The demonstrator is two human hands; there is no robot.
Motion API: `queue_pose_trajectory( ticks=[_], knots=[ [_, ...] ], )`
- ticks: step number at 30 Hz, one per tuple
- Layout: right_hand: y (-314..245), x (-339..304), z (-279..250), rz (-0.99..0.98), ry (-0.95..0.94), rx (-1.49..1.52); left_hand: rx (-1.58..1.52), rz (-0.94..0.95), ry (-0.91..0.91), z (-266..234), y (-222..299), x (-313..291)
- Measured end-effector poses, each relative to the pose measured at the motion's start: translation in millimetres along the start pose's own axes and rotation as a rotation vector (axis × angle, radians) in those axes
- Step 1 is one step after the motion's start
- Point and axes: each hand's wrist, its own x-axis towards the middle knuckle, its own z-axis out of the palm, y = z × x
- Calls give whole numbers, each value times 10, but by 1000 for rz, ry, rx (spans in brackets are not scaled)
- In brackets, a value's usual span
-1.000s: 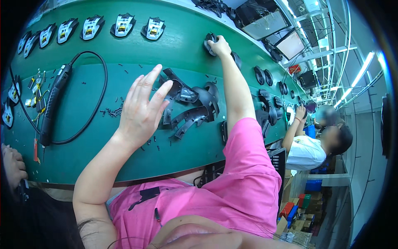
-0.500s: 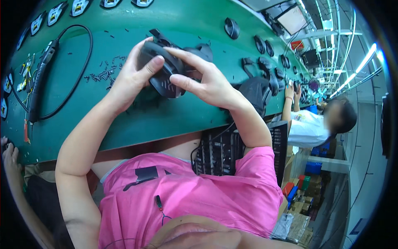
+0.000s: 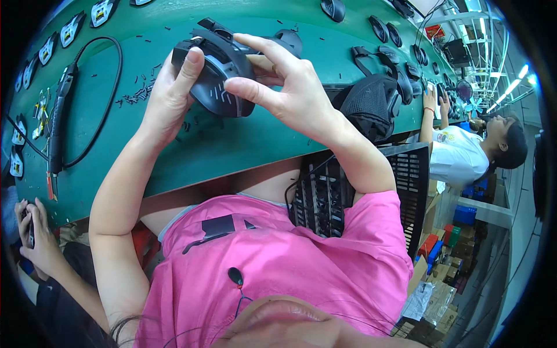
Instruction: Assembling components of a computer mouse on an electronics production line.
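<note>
A black computer mouse (image 3: 223,95) is held up over the green bench, tilted, with pale slanted marks on its rounded end. My left hand (image 3: 165,95) grips its left side, thumb raised along the edge. My right hand (image 3: 293,93) closes on the other side, its thumb on the shell near the marks and its fingers over the far edge. Their fingertips are partly hidden behind the mouse. Another dark, rounded part (image 3: 288,40) lies on the bench just beyond my right hand. Small black pieces (image 3: 138,91) are scattered beside my left hand.
On the left lies a black corded tool (image 3: 61,116), shaped like an electric screwdriver. Open mouse bases (image 3: 72,28) line the far left. Black mouse shells (image 3: 380,29) and a mesh bag (image 3: 371,107) are to the right. Co-workers' hands (image 3: 40,235) show at both sides.
The view has shifted, with the bench's right side now further right. The mouse has tipped and risen a little in the picture. My left thumb has moved off its top toward the edge.
</note>
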Motion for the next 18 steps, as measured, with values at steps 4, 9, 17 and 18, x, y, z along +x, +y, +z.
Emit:
queue_pose_trajectory(
  ticks=[4,9,17,18],
  knots=[
    [-15,15,-7,19,-15,-39,8,-4,-14,8,26,-12],
    [-36,3,-3,-11,4,-47,14,22,-2,-10,-11,13],
    [-50,-8,18,-3,23,35,-20,-4,-7,-10,35,-18],
    [-51,-3,13,6,26,52,-16,-9,0,-9,39,-22]
  ],
)
